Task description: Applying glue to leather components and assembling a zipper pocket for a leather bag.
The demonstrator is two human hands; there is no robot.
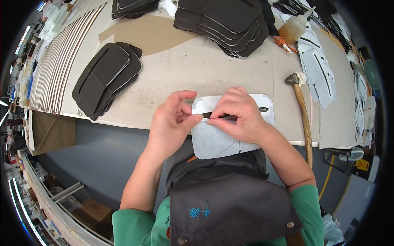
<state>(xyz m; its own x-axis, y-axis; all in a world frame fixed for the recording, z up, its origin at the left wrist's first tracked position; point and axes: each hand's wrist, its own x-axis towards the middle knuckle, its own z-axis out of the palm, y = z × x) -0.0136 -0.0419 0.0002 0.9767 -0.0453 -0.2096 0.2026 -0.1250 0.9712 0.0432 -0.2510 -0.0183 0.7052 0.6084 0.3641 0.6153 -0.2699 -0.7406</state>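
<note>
I'm watching both hands work the pale grey panel [213,141] at the near edge of the surface [193,69], its lower half hanging off toward the apron. The dark slit [262,109] runs left to right across its upper part, and the fingers are folding the white edge along it. To do this well I'd press the fold flat a little at a time, keep the panel pinned so it can't slide, and keep the turned edge even along the slit (any pucker would show, I judge). The left hand [170,121] sits curled, thumb and forefinger pinched tight on the panel's left edge at the slit, wrist bent in from the near left. The right hand [238,112] lies knuckles up over the middle, fingertips clenched down on the fold. A wooden-handled hammer [303,119] lies to the right, a stack of dark panels [106,78] far left, a glue bottle [297,26] far right
</note>
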